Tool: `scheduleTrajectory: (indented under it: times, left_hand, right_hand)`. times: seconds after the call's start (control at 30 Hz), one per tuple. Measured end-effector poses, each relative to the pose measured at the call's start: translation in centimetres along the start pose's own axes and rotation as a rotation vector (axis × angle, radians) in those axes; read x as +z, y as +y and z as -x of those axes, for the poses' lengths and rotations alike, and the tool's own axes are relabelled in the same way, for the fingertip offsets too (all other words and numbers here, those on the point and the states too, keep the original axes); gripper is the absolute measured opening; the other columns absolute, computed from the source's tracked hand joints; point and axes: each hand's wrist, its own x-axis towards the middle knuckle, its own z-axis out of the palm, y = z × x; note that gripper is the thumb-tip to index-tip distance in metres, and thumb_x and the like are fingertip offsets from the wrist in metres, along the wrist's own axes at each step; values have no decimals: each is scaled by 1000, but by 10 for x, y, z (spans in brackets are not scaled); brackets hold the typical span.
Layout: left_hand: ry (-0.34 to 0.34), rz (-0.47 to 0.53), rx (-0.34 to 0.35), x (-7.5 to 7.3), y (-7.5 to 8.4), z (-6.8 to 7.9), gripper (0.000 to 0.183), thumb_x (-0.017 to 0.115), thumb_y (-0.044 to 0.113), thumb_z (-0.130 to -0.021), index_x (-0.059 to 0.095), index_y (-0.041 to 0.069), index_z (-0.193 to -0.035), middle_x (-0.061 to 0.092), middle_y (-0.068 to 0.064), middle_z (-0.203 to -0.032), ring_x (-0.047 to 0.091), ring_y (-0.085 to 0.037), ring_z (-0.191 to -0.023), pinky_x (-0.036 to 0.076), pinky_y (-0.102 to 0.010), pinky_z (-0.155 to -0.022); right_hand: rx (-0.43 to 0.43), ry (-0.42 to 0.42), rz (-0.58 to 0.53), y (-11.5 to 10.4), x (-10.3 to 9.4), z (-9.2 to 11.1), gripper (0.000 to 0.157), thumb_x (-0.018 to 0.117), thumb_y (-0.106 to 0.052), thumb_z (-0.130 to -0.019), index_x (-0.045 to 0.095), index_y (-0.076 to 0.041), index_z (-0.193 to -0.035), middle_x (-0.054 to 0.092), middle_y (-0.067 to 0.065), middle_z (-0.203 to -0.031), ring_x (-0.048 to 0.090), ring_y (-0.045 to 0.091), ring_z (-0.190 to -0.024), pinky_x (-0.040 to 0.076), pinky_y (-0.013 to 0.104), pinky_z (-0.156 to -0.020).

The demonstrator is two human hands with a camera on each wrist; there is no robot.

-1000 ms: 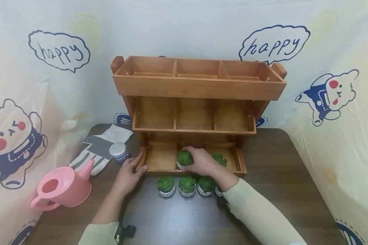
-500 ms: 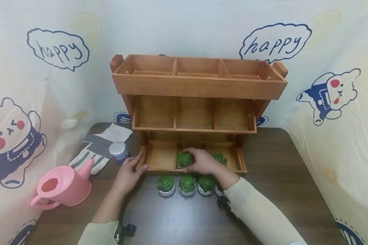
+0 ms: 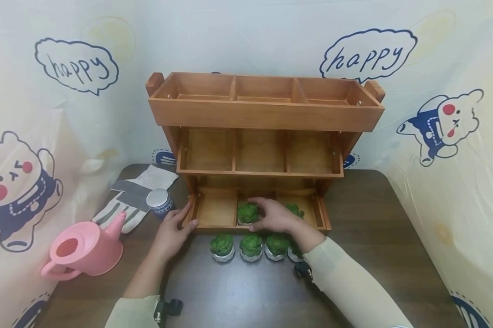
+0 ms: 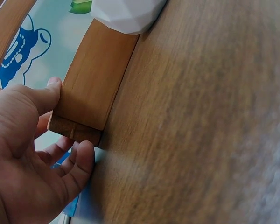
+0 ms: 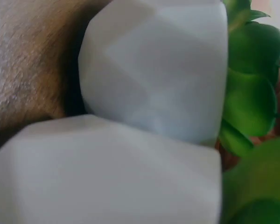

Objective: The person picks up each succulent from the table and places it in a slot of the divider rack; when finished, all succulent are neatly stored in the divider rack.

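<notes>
My left hand (image 3: 173, 232) grips the front left corner of the bottom tray of a three-tier wooden plant stand (image 3: 267, 116). In the left wrist view, its thumb lies on the wood and the other fingers curl at the tray's end. A small artificial succulent (image 3: 247, 213) in a white faceted pot stands in the bottom tier's middle compartment. Around its right side is my right hand (image 3: 276, 216), fingertips behind it and thumb in front, loosely spread. Another succulent (image 3: 295, 210) sits in the right compartment, partly hidden by that hand.
Several potted succulents (image 3: 222, 246) line up before the stand, the rightmost partly behind the right wrist. To the left are a pink watering can (image 3: 86, 250), a blue can with a silver lid (image 3: 159, 204) and grey-white gloves (image 3: 127, 205). A printed curtain (image 3: 246, 36) surrounds the table.
The succulent in the right hand has gone down into the middle compartment. The right hand has then shifted slightly right and its fingers have loosened. The left hand has stayed at the corner.
</notes>
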Motion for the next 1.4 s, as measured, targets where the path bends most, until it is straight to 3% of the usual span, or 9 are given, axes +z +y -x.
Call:
scheduleTrajectory:
  times: [0.27,0.8,1.13,1.4]
  left_hand:
    - [-3,8,-13,0,0,1,71,66,44,-101,36,25,-162,42,-19,-148,49,-41,-128,45,-63,-106]
    - [-12,7,-18,0,-1,-1,72,66,46,-101,35,25,-163,41,-21,-148,48,-43,-128,44,-65,-105]
    - [-15,9,-20,-1,2,-1,72,66,44,-101,35,25,-163,42,-20,-148,48,-41,-126,46,-63,-104]
    - [-17,8,-19,0,-1,-1,72,66,46,-101,35,25,-163,41,-20,-149,48,-42,-129,44,-64,-105]
  right_hand:
    - [-4,-28,-141,0,-4,6,89,90,-19,-82,43,-8,-157,54,17,-150,61,32,-127,51,45,-106]
    - [-83,-18,-341,9,-14,25,87,86,-9,-84,39,2,-156,52,21,-151,53,39,-136,49,44,-109]
    - [-128,-24,-383,19,-20,42,84,84,-9,-87,37,5,-155,50,27,-150,51,44,-137,49,44,-109]
    - [-167,-18,-389,25,-24,58,78,84,-13,-89,43,-4,-155,51,25,-150,52,41,-137,49,46,-109]
